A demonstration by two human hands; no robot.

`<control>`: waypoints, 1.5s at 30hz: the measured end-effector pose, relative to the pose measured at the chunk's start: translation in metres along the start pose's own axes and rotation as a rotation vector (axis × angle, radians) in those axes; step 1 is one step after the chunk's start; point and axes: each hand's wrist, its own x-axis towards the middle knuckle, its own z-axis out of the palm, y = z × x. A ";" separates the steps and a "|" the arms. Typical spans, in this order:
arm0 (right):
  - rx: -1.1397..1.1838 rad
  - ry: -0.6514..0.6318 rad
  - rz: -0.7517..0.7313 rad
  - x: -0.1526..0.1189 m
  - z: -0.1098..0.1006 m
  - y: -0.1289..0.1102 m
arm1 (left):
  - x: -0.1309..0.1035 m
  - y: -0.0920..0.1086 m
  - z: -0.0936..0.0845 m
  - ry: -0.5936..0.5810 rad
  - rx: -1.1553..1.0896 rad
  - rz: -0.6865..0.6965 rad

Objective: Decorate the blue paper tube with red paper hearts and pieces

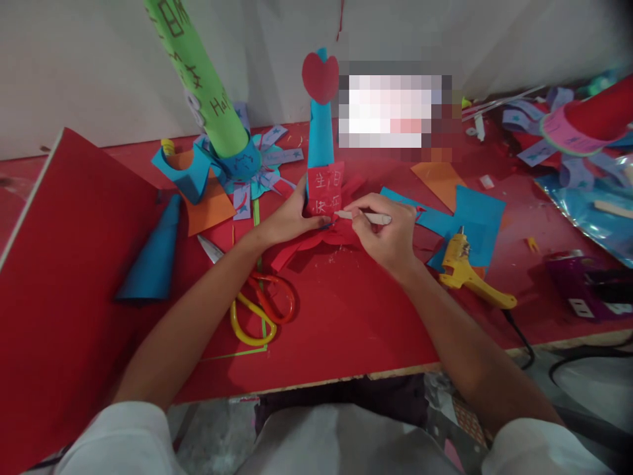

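A blue paper tube with a red heart at its top stands upright on the table. Around its lower part is a red paper band bearing light handwritten characters, and red strips spread out at the foot. My left hand is wrapped round the base from the left, thumb across the front of the band. Between the fingers of my right hand is a white pen, its tip at the band's lower right edge. The left fingers behind the tube are hidden.
Scissors with red and yellow handles lie beside my left forearm. At right, a yellow glue gun rests by blue paper. A green tube and a blue cone stand left, near a red board.
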 end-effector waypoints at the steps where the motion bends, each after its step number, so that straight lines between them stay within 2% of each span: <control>1: 0.007 0.003 -0.002 0.000 0.000 -0.001 | 0.000 0.000 0.000 0.000 -0.006 0.000; 12: 0.047 0.061 0.002 0.000 -0.001 -0.001 | 0.000 0.004 0.001 0.010 -0.033 -0.014; 20: 0.073 0.021 0.011 0.000 -0.001 -0.002 | 0.001 0.002 0.001 0.008 -0.043 0.005; 27: -0.031 0.053 0.026 0.001 0.000 0.002 | 0.000 0.001 0.002 0.023 -0.028 -0.018; 33: -0.002 0.135 0.008 -0.003 0.000 -0.001 | 0.000 0.002 0.003 0.009 -0.041 -0.010; 38: -0.031 0.070 -0.041 -0.002 0.016 0.007 | -0.001 0.006 0.004 -0.009 -0.070 0.000; 45: 0.001 0.042 -0.007 -0.005 0.041 0.014 | 0.000 0.003 0.005 -0.028 -0.088 0.061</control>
